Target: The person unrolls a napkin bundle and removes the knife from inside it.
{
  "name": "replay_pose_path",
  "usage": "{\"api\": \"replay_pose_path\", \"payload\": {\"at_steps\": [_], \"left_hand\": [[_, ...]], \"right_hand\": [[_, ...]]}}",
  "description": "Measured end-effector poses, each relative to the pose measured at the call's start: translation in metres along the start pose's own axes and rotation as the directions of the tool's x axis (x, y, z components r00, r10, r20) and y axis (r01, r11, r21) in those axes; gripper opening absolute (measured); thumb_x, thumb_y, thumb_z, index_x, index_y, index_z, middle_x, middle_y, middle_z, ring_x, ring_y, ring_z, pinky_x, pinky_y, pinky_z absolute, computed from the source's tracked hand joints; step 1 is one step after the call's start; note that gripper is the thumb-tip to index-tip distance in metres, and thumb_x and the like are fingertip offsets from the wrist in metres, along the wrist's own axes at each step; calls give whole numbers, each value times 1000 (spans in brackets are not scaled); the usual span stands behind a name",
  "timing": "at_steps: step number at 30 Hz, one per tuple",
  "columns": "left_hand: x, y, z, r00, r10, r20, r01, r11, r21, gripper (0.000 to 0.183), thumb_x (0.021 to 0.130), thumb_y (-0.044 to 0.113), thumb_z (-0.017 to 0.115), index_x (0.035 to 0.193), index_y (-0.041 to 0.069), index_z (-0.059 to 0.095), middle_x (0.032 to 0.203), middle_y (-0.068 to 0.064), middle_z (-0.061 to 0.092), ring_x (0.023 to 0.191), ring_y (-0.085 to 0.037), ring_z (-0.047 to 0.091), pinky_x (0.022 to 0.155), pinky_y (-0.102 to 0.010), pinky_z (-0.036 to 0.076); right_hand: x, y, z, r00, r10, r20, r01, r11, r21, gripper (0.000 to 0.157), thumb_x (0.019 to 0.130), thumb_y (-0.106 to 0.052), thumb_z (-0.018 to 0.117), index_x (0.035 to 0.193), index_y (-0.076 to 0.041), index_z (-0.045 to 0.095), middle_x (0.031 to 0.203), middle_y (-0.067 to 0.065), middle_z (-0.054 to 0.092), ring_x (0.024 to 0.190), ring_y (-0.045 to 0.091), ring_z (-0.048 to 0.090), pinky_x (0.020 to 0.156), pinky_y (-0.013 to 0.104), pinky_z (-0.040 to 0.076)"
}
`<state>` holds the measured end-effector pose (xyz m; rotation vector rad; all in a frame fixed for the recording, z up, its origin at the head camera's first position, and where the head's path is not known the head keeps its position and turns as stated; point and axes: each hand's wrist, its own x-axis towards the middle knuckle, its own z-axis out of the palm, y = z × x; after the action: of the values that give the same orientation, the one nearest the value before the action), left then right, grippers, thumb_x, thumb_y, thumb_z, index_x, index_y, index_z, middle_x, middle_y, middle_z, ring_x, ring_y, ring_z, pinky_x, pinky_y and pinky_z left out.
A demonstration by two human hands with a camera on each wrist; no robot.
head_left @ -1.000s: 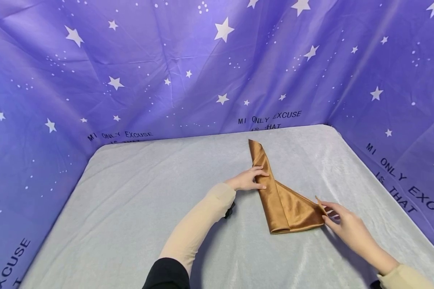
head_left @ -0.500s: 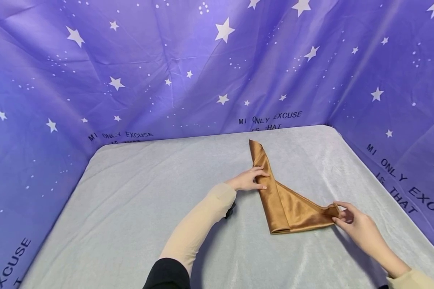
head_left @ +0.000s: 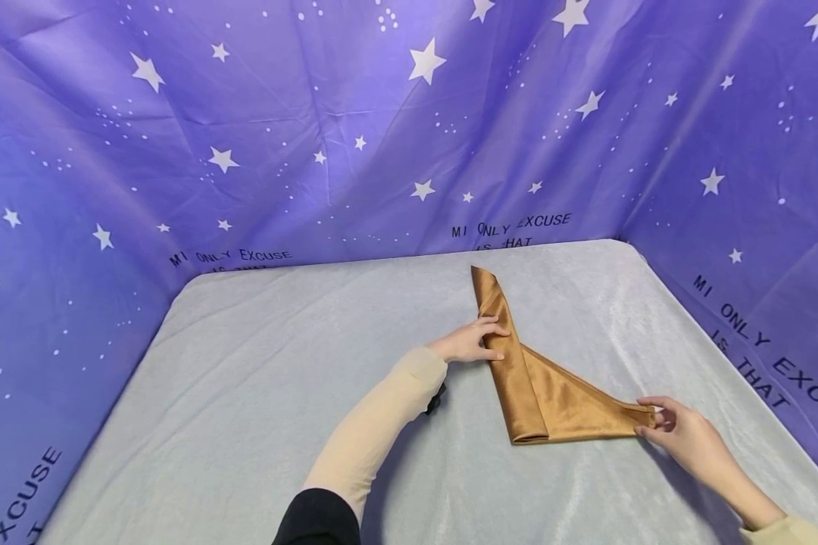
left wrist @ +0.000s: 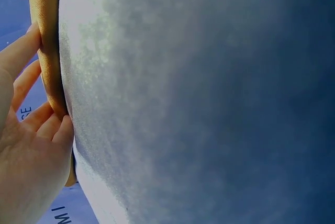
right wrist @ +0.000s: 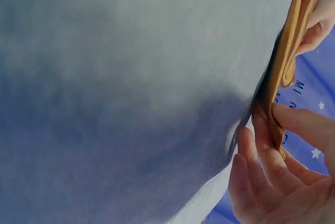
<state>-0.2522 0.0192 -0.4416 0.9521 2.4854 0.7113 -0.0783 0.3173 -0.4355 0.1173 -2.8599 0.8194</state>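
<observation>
A brown satin cloth [head_left: 526,386], partly folded, lies on the right half of the table. Its left part is a narrow flat roll of layers, and a tapering flap stretches out from it to the right. My left hand [head_left: 466,342] rests on the roll's left edge, fingers and thumb spread over it. In the left wrist view several fingertips sit against the cloth's edge [left wrist: 49,72]. The flap's far right end is pinched between the thumb and fingers of my right hand [head_left: 691,439]. The right wrist view shows that end [right wrist: 275,114] between them.
A pale grey plush cover [head_left: 266,378] spreads over the table under the cloth. Purple curtains [head_left: 375,129] with white stars and black lettering hang along the table's back and sides.
My right hand has moved right and slightly nearer, drawing the flap's end outward so the flap is longer and flatter. The left hand has stayed in place on the roll.
</observation>
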Motion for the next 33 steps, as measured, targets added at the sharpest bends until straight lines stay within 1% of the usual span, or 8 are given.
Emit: {"api": "replay_pose_path", "payload": {"at_steps": [8, 14, 16, 20, 22, 26, 31, 33], "left_hand": [[2, -3, 3, 1000, 9, -11, -9, 1000, 2, 48, 85, 31, 58, 130, 19, 45, 145, -2, 20, 130, -20, 23, 104, -30, 22], [2, -3, 3, 1000, 9, -17, -9, 1000, -7, 48, 85, 31, 58, 129, 19, 45, 145, -3, 21, 130, -20, 23, 103, -30, 22], [2, -2, 3, 1000, 2, -14, -2, 1000, -10, 47, 85, 32, 58, 129, 19, 45, 145, -2, 20, 130, -20, 23, 104, -31, 22], [1, -2, 2, 1000, -14, -4, 14, 1000, -17, 47, 86, 32, 57, 129, 20, 44, 145, -1, 19, 131, -20, 22, 103, -31, 22], [1, -2, 1, 1000, -18, 1, 18, 1000, -20, 47, 86, 32, 57, 130, 20, 44, 145, -1, 19, 131, -20, 22, 104, -31, 22], [1, -1, 1, 1000, -17, 5, 18, 1000, -21, 47, 86, 32, 57, 130, 20, 44, 145, -2, 19, 131, -20, 21, 104, -31, 22], [2, -2, 2, 1000, -9, -6, 9, 1000, -18, 47, 86, 31, 57, 129, 19, 44, 145, -2, 19, 131, -20, 22, 104, -32, 22], [2, -2, 2, 1000, -11, -6, 11, 1000, -15, 47, 86, 32, 57, 130, 20, 44, 145, -1, 19, 131, -20, 22, 104, -32, 22]], "right_hand": [[1, 6, 0, 998, 22, 66, -21, 1000, -13, 36, 65, -8, 74, 96, 4, 61, 67, -2, 56, 57, -7, 44, 51, 24, 38], [1, 9, -1, 997, -6, 76, 8, 1000, -30, 35, 65, -9, 73, 95, 3, 61, 68, 0, 57, 57, -6, 42, 51, 25, 37], [2, 9, -1, 997, -23, 79, 26, 999, -39, 37, 64, -10, 74, 97, 4, 61, 71, 4, 59, 60, -3, 45, 54, 29, 40], [5, 8, -1, 993, -109, 44, 112, 991, -67, 40, 62, -11, 77, 97, 2, 62, 83, 14, 62, 70, 6, 51, 60, 34, 42], [6, 7, 0, 983, -184, 2, 184, 980, -71, 41, 59, -10, 78, 96, 1, 62, 87, 16, 63, 76, 9, 53, 66, 27, 41], [7, 4, 3, 951, -304, -56, 300, 951, -68, 40, 57, -6, 78, 94, -1, 63, 89, 12, 62, 83, 5, 51, 71, 11, 32], [10, -3, 5, 919, -389, -69, 384, 921, -71, 38, 57, -5, 78, 93, -5, 64, 88, 7, 62, 84, 4, 52, 77, 5, 28], [11, -5, 6, 909, -410, -70, 406, 911, -66, 38, 57, -4, 78, 93, -6, 64, 89, 6, 62, 86, 3, 51, 81, 2, 24]]}}
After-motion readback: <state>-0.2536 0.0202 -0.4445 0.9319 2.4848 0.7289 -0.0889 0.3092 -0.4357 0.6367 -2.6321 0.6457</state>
